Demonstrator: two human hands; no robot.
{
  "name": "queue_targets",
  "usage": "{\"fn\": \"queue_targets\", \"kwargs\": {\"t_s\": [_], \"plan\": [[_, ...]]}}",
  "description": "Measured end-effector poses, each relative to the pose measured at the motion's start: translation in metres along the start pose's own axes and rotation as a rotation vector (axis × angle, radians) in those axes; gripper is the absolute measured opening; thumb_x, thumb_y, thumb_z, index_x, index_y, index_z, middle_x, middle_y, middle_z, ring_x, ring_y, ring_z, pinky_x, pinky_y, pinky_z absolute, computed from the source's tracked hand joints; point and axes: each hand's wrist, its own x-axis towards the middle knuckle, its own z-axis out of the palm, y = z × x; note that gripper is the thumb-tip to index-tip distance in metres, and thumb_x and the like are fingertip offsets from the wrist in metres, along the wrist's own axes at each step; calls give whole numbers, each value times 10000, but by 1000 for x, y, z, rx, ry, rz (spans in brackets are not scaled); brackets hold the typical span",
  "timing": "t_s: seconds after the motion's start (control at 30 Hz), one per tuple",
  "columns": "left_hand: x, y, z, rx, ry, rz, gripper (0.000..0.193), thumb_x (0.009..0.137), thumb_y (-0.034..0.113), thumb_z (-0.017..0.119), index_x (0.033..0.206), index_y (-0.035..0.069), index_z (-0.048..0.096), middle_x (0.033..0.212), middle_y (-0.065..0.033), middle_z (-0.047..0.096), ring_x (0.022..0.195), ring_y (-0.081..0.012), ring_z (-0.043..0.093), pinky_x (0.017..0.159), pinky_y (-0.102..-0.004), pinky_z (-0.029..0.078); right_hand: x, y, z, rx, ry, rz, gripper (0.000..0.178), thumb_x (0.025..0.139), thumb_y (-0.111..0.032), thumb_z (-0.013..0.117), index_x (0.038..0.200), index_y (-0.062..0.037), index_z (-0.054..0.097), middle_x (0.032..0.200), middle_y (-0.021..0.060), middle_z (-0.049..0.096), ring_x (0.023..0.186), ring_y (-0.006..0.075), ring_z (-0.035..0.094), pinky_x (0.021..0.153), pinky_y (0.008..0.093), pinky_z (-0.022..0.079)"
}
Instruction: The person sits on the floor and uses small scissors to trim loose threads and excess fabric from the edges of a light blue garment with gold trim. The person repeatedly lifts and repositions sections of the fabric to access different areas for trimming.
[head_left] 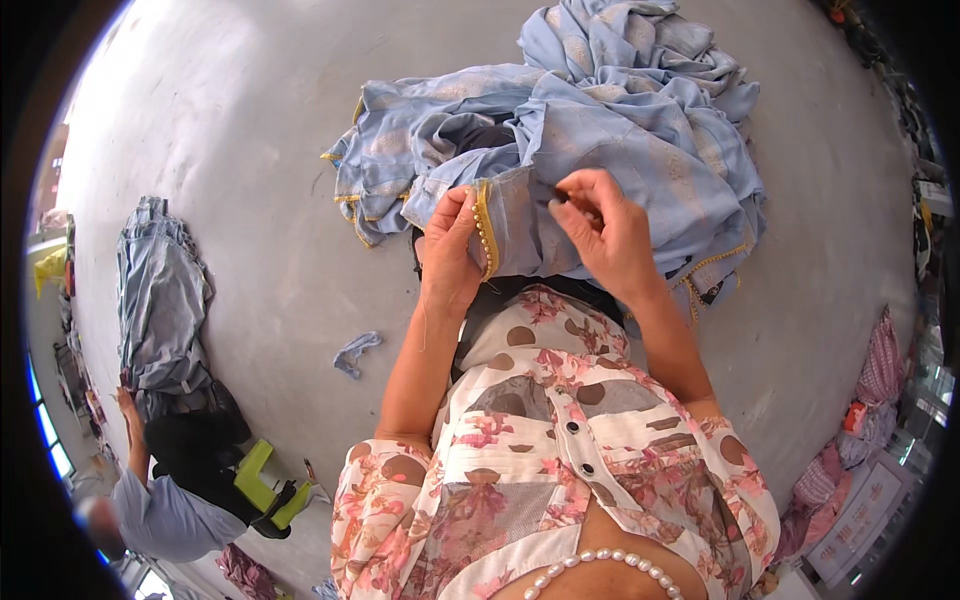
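Note:
Light blue patterned cloth lies in a big crumpled heap in front of me and spreads over my lap. My left hand pinches one edge of it, where a gold beaded trim runs beside the fingers. Just right of that edge, above the cloth, my right hand is closed, thumb and fingers drawn together. A small dark thing shows at its fingertips, too small to name. Whether the right fingers touch the cloth I cannot tell. More gold edging shows at the heap's right.
A blue scrap lies on the grey floor to the left. Farther left, another person works at a long pile of blue cloth, by a lime-green stool. Bundled pink cloth is at the right edge.

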Motion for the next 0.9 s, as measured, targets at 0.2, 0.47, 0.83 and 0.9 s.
{"fn": "queue_targets", "kwargs": {"t_s": [0.2, 0.47, 0.83, 0.9], "plan": [[-2, -1, 9, 8, -9, 5, 97, 935, 140, 541, 974, 61, 582, 916, 5, 633, 800, -58, 576, 722, -212, 474, -2, 5, 17, -33, 30, -16, 260, 810, -220, 703, 904, -32, 550, 669, 82, 617, 582, 190, 629, 530, 276, 486], [-3, -7, 11, 25, -49, -16, 111, 935, 145, 544, 986, 60, 593, 910, 7, 635, 786, -51, 575, 714, -202, 466, 1, 8, 25, -132, 135, -139, 239, 798, -208, 709, 887, -52, 553, 652, 67, 619, 555, 178, 625, 488, 286, 463], [-2, -4, 4, 53, -47, -13, 124, 939, 157, 536, 984, 53, 586, 889, 12, 633, 775, -48, 575, 706, -207, 470, 27, 17, 2, 569, -11, 164, 407, 826, -207, 709, 1125, 7, 535, 626, -74, 473, 584, 7, 391, 524, 146, 328], [0, -3, 1, 74, -63, -13, 70, 940, 122, 516, 969, 78, 562, 899, 2, 635, 774, -71, 606, 688, -222, 515, 35, 29, 5, 438, -157, 233, 385, 824, -196, 706, 1109, 20, 564, 607, -76, 463, 559, 7, 377, 498, 155, 307]]}}
